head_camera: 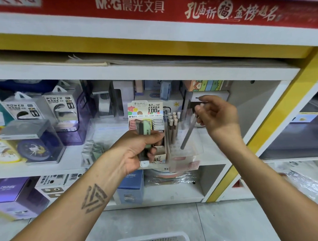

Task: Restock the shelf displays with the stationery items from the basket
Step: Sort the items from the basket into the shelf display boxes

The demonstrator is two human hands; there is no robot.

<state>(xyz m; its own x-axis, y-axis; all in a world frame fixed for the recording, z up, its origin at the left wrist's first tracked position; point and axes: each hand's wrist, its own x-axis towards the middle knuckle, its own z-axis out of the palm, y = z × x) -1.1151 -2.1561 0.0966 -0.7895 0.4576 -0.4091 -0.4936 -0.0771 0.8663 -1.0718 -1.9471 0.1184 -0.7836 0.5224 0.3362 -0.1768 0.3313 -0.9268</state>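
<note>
Reaching in front of a white shelf (pixel 109 169), both hands work around one landmark: the small cardboard display box (pixel 151 118) printed "0.7 HB 100", which stands at the middle of the shelf with rows of pink, yellow and white lead cases in it.

The left hand (pixel 137 150) sits directly in front of that box, its fingers (pixel 155 136) clenched around a few slim cases (pixel 145 128), a mint-green one and a dark one among them, their tops level with the rows in the box.

To the right of the box, the right hand (pixel 217 113) is raised, thumb and forefinger pinched on the top end of a grey pen (pixel 188 135) that hangs slanted down and leftward in front of a clear plastic pen holder (pixel 184 146). Several beige-capped pens (pixel 173 123) stand upright in that holder, just right of the box.

Left of the box lie a clear tray with green items (pixel 94 149), and farther left, boxed power banks (pixel 62 109) and a packed round clock (pixel 33 148).

Below the box, at the bottom edge of the view, the rim of a white mesh basket (pixel 151 240) shows on the grey floor, something dark and yellowish inside it that I cannot make out.
</note>
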